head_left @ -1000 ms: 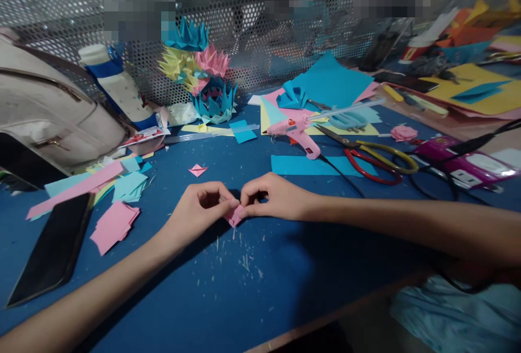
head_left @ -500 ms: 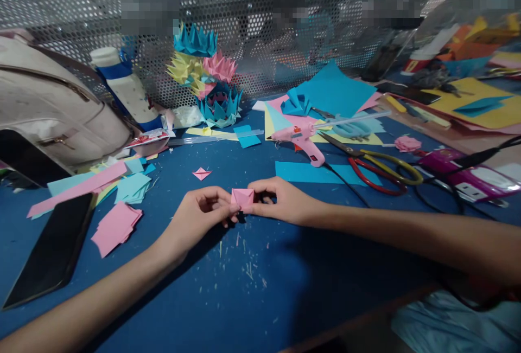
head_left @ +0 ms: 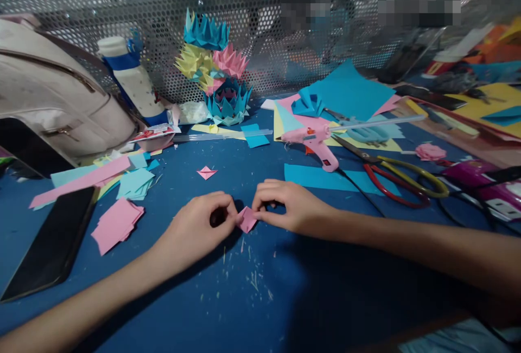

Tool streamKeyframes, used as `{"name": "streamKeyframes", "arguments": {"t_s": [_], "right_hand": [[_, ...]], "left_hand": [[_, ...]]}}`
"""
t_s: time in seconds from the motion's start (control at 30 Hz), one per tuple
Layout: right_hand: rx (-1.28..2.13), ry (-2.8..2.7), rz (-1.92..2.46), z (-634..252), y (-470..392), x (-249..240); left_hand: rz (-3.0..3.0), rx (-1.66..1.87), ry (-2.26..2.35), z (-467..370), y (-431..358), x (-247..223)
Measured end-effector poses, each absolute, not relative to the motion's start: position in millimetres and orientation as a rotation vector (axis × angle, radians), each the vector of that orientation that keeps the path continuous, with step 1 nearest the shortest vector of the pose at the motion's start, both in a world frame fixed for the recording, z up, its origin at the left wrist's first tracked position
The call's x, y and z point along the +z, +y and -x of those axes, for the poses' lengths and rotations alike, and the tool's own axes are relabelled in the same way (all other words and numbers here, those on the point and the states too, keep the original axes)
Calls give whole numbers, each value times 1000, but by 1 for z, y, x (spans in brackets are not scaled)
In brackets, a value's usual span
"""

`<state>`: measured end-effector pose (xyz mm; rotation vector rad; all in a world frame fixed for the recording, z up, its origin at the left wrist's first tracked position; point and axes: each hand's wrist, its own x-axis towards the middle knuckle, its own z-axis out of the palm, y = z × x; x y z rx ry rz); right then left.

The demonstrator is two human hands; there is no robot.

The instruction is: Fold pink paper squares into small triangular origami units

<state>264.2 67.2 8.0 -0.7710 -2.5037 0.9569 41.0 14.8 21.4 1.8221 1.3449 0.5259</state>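
A small folded piece of pink paper [head_left: 247, 220] is held low over the blue table, its point facing me. My left hand [head_left: 203, 217] pinches its left corner between thumb and forefinger. On the opposite corner, my right hand [head_left: 291, 207] has the same kind of pinch. Just beyond my hands lies a folded pink paper triangle [head_left: 207, 172]. A stack of pink paper squares [head_left: 117, 226] rests left of my left forearm, with light-blue paper squares [head_left: 136, 184] behind it.
A pink glue gun [head_left: 311, 141] and scissors [head_left: 391, 174] lie beyond my right hand, with a cord trailing. A black phone [head_left: 51, 242] is at left. Behind stand a bottle [head_left: 132, 82], a bag [head_left: 52, 92] and folded-paper flowers [head_left: 228, 101] against perforated metal.
The pink paper has turned from a rectangle facing me to a diamond-like shape and sits lower. Both hands now pinch its side corners. The view has shifted slightly left.
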Motion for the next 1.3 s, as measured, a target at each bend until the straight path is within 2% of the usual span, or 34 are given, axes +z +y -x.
{"name": "streamKeyframes", "arguments": {"t_s": [0.17, 0.8, 1.0, 1.3], "right_hand": [[805, -2604, 767, -262, 69, 7], [682, -2618, 632, -265, 75, 2], [472, -2657, 527, -268, 75, 1], [-18, -2674, 212, -276, 78, -2]], "left_hand": [[-2018, 537, 1410, -41, 14, 17], [-2209, 758, 1224, -35, 13, 0], [-2276, 808, 1139, -33, 12, 0], [-2538, 787, 1017, -32, 11, 2]]}}
